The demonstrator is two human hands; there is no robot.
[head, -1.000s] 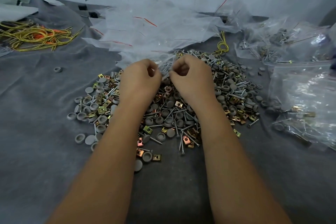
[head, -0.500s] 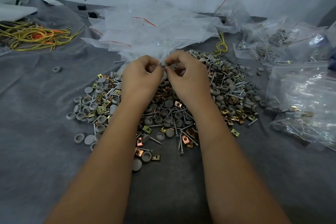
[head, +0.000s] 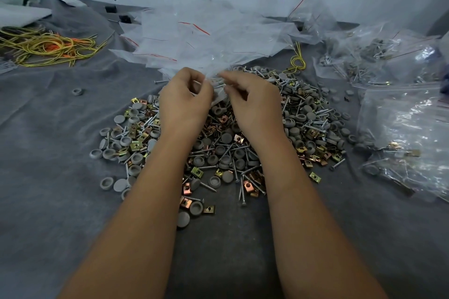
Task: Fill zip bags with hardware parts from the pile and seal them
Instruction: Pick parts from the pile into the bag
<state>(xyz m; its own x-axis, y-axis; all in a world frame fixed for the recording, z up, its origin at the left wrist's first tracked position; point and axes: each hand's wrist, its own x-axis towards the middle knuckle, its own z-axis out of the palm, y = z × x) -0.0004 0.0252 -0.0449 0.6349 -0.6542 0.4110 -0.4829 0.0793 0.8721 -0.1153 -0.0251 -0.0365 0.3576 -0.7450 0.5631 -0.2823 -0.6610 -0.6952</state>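
A pile of hardware parts [head: 226, 148] lies on the grey cloth: grey round caps, screws and brass-coloured clip nuts. Above its far edge my left hand [head: 184, 102] and my right hand [head: 255, 102] hold one small clear zip bag [head: 218, 97] between them. Each hand pinches the bag's top edge with thumb and fingertips, and the bag hangs down between the two palms. Its contents are mostly hidden by my fingers. Behind the hands spreads a heap of empty clear zip bags [head: 201, 39] with red seal lines.
Filled clear bags [head: 410, 133] lie at the right, with more bags of screws [head: 374, 56] behind them. A bundle of yellow and orange wire ties [head: 46, 46] lies at the far left. One loose grey cap [head: 77, 91] sits alone on the grey cloth [head: 48, 201]. A white wall rises behind.
My hands have risen a little from the pile and spread slightly apart along the bag's top edge. The fingers, curled into fists a second ago, now pinch the bag at the fingertips.
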